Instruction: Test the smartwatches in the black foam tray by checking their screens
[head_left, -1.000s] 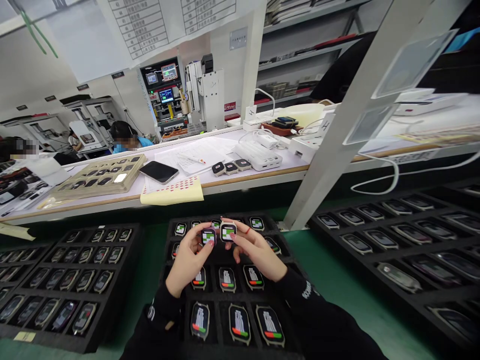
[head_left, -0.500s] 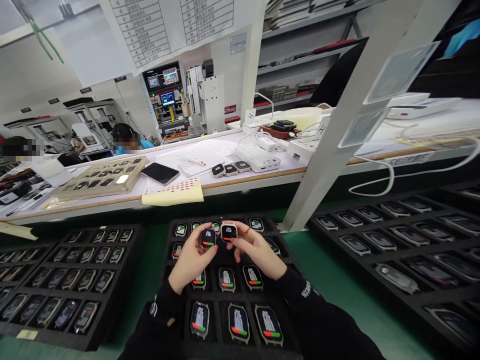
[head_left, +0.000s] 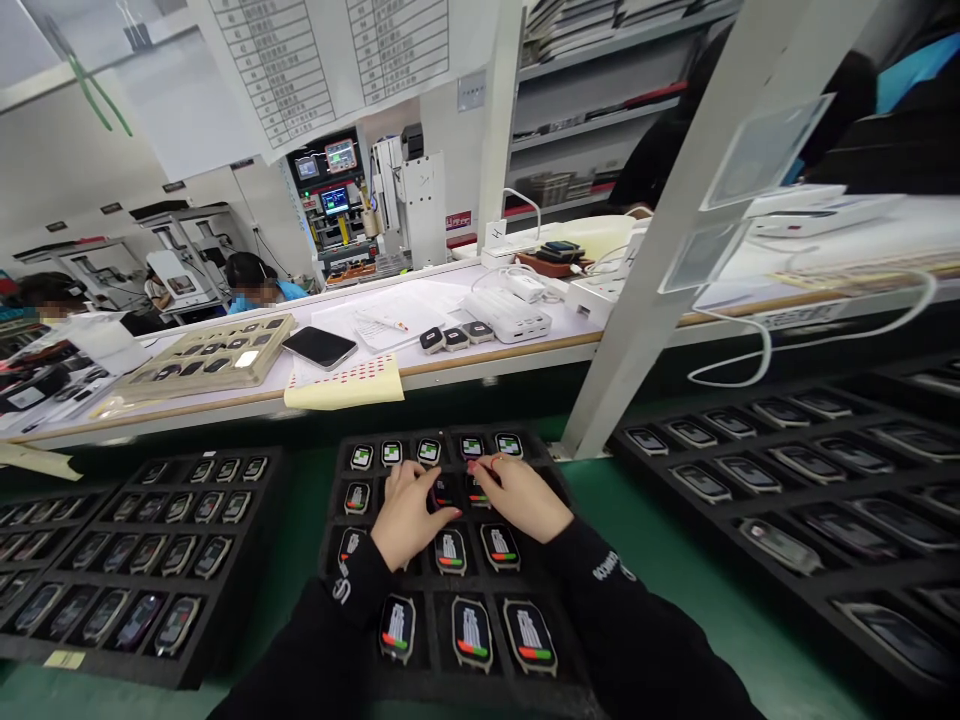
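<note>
Black tray (head_left: 434, 640); left hand (head_left: 409, 512), right hand (head_left: 525, 497) over half-hidden watches (head_left: 445, 490); either grip indiscernible

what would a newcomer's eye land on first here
First, probably the left hand and right hand, low in the middle, over a black tray of watches with lit screens. Next, the pale slanted post right of centre, and the dark phone on the bench behind.
</note>
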